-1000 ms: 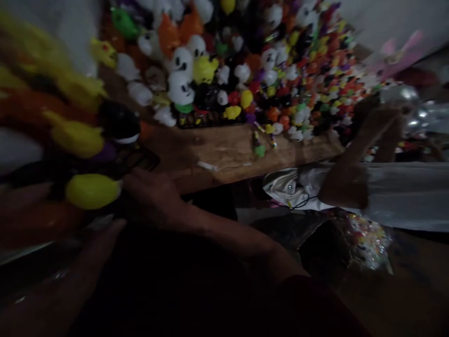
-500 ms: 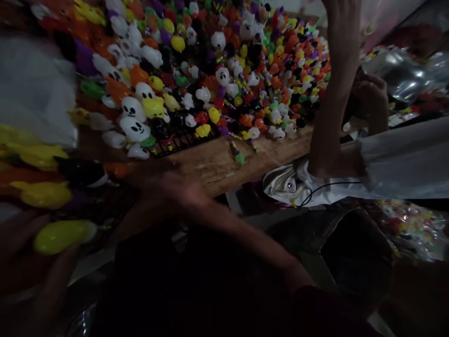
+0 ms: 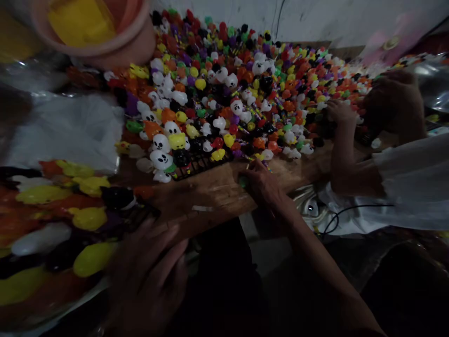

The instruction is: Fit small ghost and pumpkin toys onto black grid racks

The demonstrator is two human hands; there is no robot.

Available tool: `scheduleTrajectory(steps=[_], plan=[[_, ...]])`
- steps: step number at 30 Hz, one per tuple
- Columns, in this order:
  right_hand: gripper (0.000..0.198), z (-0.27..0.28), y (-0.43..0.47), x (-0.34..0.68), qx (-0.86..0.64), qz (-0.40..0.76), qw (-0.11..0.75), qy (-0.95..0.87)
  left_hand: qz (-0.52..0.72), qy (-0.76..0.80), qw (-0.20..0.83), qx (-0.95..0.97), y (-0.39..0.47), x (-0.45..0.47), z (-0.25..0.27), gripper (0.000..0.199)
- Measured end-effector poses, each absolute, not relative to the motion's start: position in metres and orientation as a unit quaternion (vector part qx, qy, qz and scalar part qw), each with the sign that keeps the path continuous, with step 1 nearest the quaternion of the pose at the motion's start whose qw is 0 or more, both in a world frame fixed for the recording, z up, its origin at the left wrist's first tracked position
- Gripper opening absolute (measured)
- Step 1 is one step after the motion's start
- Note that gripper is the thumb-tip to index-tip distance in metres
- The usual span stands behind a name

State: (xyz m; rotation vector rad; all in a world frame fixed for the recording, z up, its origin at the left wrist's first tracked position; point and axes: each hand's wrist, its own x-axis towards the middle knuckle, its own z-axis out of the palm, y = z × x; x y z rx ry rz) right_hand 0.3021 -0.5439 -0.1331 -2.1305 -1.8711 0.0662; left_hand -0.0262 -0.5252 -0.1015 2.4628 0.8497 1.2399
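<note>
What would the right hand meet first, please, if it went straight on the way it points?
The right hand would probably meet the toy heap, perhaps a yellow figure at its edge; depth is unclear.

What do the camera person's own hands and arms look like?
The left hand and right hand wear no gloves. The right forearm is slim and bare, with no sleeve, watch or bracelet showing. It's too dim and blurry to tell about rings.

Super dim, bottom nearly black, left hand (image 3: 147, 276) smeary and soft, some glare on the silver thing (image 3: 433, 89) far right.
</note>
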Motion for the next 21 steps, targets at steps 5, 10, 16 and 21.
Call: scheduleTrajectory(steps=[5, 10, 16, 21], plan=[[0.023, -0.142, -0.532, 0.294, -0.743, -0.038, 0.156, -0.650, 0.395, 0.283, 0.115, 0.866, -0.493, 0.063, -0.139, 0.028], [0.020, -0.152, -0.533, 0.297, -0.704, -0.093, 0.205, -0.673, 0.253, 0.395, 0.152, 0.870, -0.441, 0.142, -0.141, 0.045], [0.026, -0.157, -0.543, 0.290, -0.724, -0.045, 0.328, -0.605, 0.178, 0.442, 0.134, 0.869, -0.416, 0.173, -0.121, 0.034], [0.053, -0.151, -0.548, 0.265, -0.732, -0.006, 0.345, -0.587, 0.350, 0.395, 0.303, 0.793, -0.435, 0.144, -0.118, 0.023]])
